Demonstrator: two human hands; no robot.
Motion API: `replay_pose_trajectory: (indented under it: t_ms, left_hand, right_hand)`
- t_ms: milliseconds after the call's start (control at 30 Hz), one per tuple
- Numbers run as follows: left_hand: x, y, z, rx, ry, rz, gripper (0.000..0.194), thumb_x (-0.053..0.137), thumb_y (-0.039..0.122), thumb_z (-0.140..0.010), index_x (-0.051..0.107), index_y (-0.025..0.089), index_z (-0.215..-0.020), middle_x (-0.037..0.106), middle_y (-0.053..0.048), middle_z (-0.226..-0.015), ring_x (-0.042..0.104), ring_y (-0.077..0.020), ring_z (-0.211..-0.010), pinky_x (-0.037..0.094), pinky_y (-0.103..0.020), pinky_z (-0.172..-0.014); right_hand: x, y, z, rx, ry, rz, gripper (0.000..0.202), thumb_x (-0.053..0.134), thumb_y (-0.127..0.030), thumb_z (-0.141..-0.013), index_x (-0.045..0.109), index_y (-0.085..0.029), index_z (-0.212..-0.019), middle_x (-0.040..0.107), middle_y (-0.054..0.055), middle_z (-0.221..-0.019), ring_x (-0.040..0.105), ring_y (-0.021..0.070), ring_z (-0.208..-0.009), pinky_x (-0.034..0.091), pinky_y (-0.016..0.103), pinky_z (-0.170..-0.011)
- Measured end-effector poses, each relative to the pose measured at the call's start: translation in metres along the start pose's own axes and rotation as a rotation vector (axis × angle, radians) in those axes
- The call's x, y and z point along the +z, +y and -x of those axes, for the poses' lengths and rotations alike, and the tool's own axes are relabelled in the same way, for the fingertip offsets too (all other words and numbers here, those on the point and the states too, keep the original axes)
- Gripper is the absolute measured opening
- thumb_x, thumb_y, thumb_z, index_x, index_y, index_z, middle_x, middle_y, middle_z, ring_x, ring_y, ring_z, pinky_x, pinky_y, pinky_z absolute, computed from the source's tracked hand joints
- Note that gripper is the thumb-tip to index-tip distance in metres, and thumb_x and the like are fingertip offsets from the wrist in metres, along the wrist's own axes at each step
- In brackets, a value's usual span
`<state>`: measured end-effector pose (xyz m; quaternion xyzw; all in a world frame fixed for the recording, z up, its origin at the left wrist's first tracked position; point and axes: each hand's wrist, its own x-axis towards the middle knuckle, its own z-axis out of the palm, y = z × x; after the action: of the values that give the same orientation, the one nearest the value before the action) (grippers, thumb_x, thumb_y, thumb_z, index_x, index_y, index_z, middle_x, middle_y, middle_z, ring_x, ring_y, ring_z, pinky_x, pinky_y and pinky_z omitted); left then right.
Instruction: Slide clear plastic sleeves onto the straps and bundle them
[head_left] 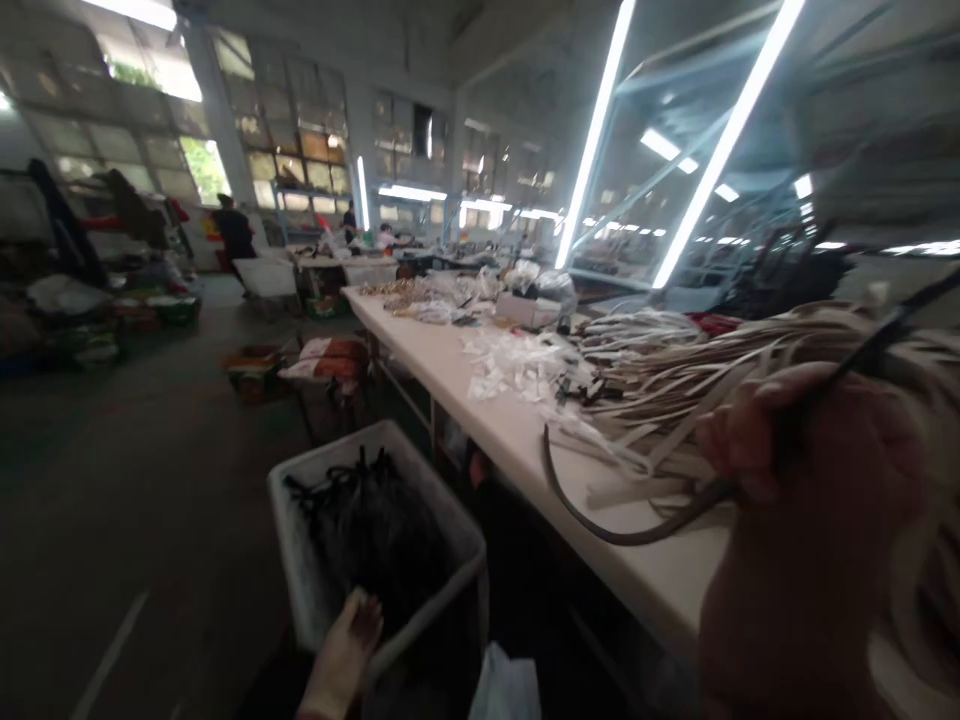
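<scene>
My right hand (817, 450), large and close at the right, is closed around a dark strap (637, 538). One end of the strap curves down and left over the table edge; the rest runs past my fist toward the upper right. Low in the view, my left hand (352, 635) is at the near side of a white plastic bin (469, 560), its fingers curled. What they hold, if anything, is lost in the dark and blur. Inside the bin lies a heap of black straps (375, 520).
A long pale table (420, 350) stretches away, bearing a pile of beige and grey straps (675, 370), crumpled clear plastic (517, 360) and a white box (529, 308). A stool with an orange-white bundle (334, 355) stands beyond the bin. A person in dark clothes (234, 232) stands far left.
</scene>
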<state>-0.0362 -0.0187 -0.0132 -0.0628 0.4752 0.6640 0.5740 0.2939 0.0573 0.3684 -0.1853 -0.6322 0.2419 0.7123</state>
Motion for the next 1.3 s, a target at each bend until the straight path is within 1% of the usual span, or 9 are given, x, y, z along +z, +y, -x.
replay_pose_trajectory:
  t_ms: [67,133,233,333,433,700,933,1133,1300]
  left_hand:
    - [0.004,0.004,0.037,0.008,0.061,0.08,0.014,0.064,0.016,-0.078,0.067,0.027,-0.069,0.07,0.004,-0.066,0.069,-0.0116,-0.064,0.058,-0.024,-0.07]
    - [0.022,0.012,0.055,0.02,0.081,0.104,0.019,0.061,0.021,-0.088,0.062,0.02,-0.07,0.069,0.0,-0.067,0.068,-0.0109,-0.062,0.056,-0.023,-0.068]
    - [0.039,0.015,0.06,0.061,0.023,0.1,0.018,0.057,0.026,-0.094,0.064,0.017,-0.079,0.07,-0.001,-0.072,0.067,-0.0108,-0.063,0.054,-0.023,-0.068]
    - [0.041,0.006,0.07,0.064,-0.03,0.066,0.015,0.065,0.03,-0.089,0.065,0.016,-0.082,0.072,-0.003,-0.075,0.068,-0.0121,-0.066,0.053,-0.024,-0.07]
    - [0.039,-0.005,0.082,0.052,-0.062,0.025,0.018,0.072,0.034,-0.084,0.067,0.016,-0.082,0.072,-0.003,-0.076,0.068,-0.0132,-0.068,0.052,-0.025,-0.072]
    - [0.047,-0.015,0.08,0.005,-0.072,0.024,0.015,0.071,0.032,-0.084,0.068,0.017,-0.081,0.07,-0.002,-0.072,0.067,-0.0138,-0.068,0.051,-0.026,-0.072]
    - [0.038,-0.02,0.072,-0.02,-0.103,0.025,0.02,0.08,0.03,-0.075,0.069,0.018,-0.084,0.07,-0.002,-0.078,0.067,-0.0143,-0.073,0.051,-0.028,-0.077]
    - [0.033,-0.021,0.063,-0.026,-0.047,0.037,0.018,0.075,0.034,-0.079,0.068,0.018,-0.083,0.07,-0.002,-0.077,0.066,-0.014,-0.072,0.05,-0.028,-0.076]
    - [0.032,-0.02,0.063,-0.045,-0.04,0.007,0.015,0.072,0.032,-0.082,0.068,0.017,-0.082,0.07,-0.002,-0.075,0.068,-0.0152,-0.074,0.05,-0.03,-0.082]
  right_hand:
    - [0.014,0.01,0.031,0.345,-0.42,0.089,0.03,0.057,-0.041,-0.093,0.063,-0.018,-0.074,0.056,-0.004,-0.048,0.038,0.0076,-0.029,0.025,0.02,-0.031]
    - [0.035,0.039,0.071,0.613,-0.826,0.194,0.037,0.054,-0.044,-0.094,0.061,-0.018,-0.068,0.057,-0.003,-0.051,0.041,0.007,-0.033,0.026,0.019,-0.033]
    - [0.065,0.084,0.142,0.796,-1.115,0.31,0.04,0.049,-0.045,-0.093,0.055,-0.019,-0.063,0.056,-0.003,-0.052,0.044,0.0075,-0.037,0.033,0.02,-0.039]
    - [0.079,0.11,0.197,0.844,-1.148,0.391,0.039,0.046,-0.044,-0.093,0.053,-0.02,-0.063,0.058,-0.002,-0.054,0.046,0.009,-0.04,0.034,0.022,-0.045]
    - [0.081,0.119,0.219,0.79,-1.145,0.465,0.037,0.047,-0.042,-0.094,0.056,-0.02,-0.066,0.063,-0.001,-0.058,0.051,0.0108,-0.048,0.034,0.023,-0.051]
    - [0.088,0.133,0.23,0.69,-1.197,0.689,0.033,0.05,-0.036,-0.096,0.059,-0.021,-0.068,0.067,-0.001,-0.065,0.056,0.0127,-0.06,0.031,0.025,-0.058]
    - [0.094,0.141,0.236,0.651,-1.328,0.781,0.031,0.047,-0.038,-0.099,0.064,-0.021,-0.078,0.071,0.0,-0.074,0.06,0.0133,-0.065,0.03,0.025,-0.057]
    - [0.102,0.138,0.234,0.474,-1.439,0.98,0.033,0.044,-0.043,-0.1,0.068,-0.021,-0.093,0.074,0.005,-0.086,0.066,0.0182,-0.075,0.026,0.028,-0.056]
    - [0.104,0.143,0.232,0.529,-1.464,0.938,0.033,0.044,-0.042,-0.1,0.068,-0.022,-0.091,0.073,0.004,-0.085,0.065,0.0177,-0.075,0.027,0.027,-0.056]
